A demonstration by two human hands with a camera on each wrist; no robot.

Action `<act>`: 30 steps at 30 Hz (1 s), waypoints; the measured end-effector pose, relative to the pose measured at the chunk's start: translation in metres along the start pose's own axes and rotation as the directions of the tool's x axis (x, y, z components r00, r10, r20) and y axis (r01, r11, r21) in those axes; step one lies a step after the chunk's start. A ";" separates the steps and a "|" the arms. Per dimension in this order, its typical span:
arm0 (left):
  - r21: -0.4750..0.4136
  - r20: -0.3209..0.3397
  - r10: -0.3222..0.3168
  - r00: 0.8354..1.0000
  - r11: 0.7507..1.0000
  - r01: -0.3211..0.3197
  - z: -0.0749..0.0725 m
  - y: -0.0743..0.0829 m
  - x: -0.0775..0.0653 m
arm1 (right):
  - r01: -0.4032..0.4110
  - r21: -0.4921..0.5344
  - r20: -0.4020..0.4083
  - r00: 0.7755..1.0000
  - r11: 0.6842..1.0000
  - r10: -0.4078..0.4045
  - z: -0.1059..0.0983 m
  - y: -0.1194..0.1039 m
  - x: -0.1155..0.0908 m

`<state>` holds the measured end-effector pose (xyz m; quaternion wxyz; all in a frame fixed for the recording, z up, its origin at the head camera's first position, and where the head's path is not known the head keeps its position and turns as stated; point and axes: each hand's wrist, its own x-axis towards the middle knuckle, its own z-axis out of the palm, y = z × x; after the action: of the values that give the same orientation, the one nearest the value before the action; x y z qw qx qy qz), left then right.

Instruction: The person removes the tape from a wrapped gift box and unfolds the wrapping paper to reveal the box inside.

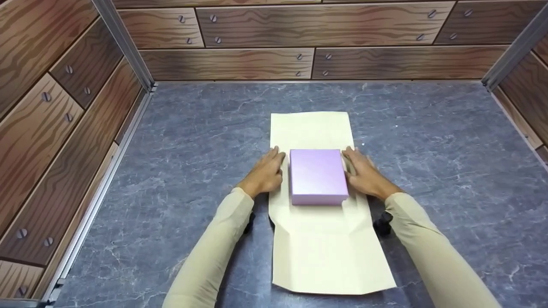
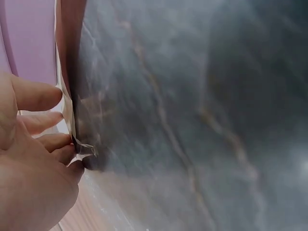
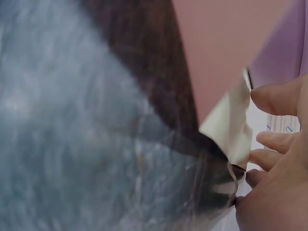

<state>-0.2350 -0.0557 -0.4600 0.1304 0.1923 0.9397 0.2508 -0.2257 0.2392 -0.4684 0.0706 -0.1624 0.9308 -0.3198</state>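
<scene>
A purple box (image 1: pixel 319 173) sits on a long cream sheet of paper (image 1: pixel 327 261) with creases and angled corners. Beside the box's left side, my left hand (image 1: pixel 264 172) lies at the sheet's left edge, its fingers pointing forward. On the opposite side, my right hand (image 1: pixel 364 173) touches the right edge, where a small piece of paper stands up. In the left wrist view, thumb and fingertips meet the paper edge (image 2: pixel 67 108) next to the box. The right wrist view has a raised cream flap (image 3: pixel 233 122) against the right fingertips; parts of those fingers are hidden.
The sheet lies on a dark blue-grey marbled table (image 1: pixel 192 141). Wood-patterned panels (image 1: pixel 325 25) rise at the back and both sides, with metal rails (image 1: pixel 124 38) at the corners. Dark wrist mounts (image 1: pixel 383 222) hang beneath the sleeves.
</scene>
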 end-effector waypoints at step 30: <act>0.257 0.318 0.056 0.946 0.956 -0.143 0.009 0.005 -0.083 | 0.129 -0.054 0.350 0.931 0.990 -0.103 -0.004 -0.013 -0.067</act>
<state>-0.1564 -0.0832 -0.4523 0.2338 0.2930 0.9227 0.0903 -0.1601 0.2549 -0.4551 0.2082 -0.2735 0.9040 -0.2541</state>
